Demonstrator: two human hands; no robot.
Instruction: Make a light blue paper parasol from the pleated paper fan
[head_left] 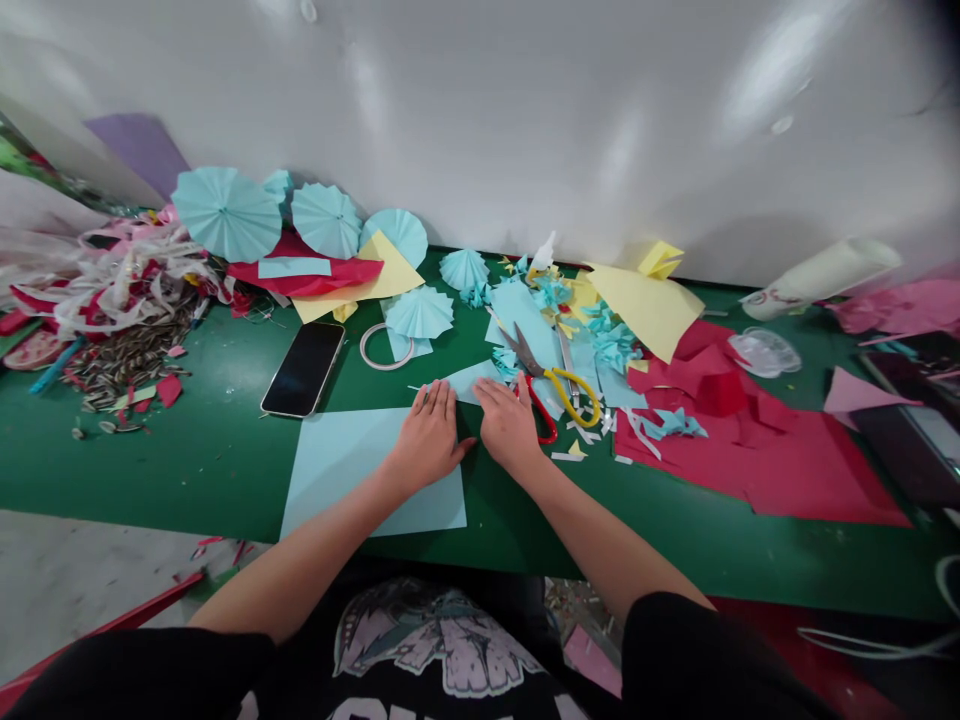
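Note:
My left hand (429,436) lies flat, fingers stretched out and side by side, over the right part of a light-blue sheet of paper (341,475). Its fingertips touch the left end of a small light-blue paper piece (466,381). On the other end of that piece rest the fingers of my right hand (510,424), also flat. The thumbs point towards each other, slightly apart. Close to the right fingers lie scissors with yellow handles (574,394) and a red scissor handle (545,418), partly hidden by my hand.
Left of my hands are a phone (305,369) and a tape roll (386,346). Pleated blue paper rosettes (227,212) line the wall. Red paper (817,465), blue scraps (615,345) and a glue bottle (542,255) lie right. A heap of ribbons and seeds (135,345) sits far left.

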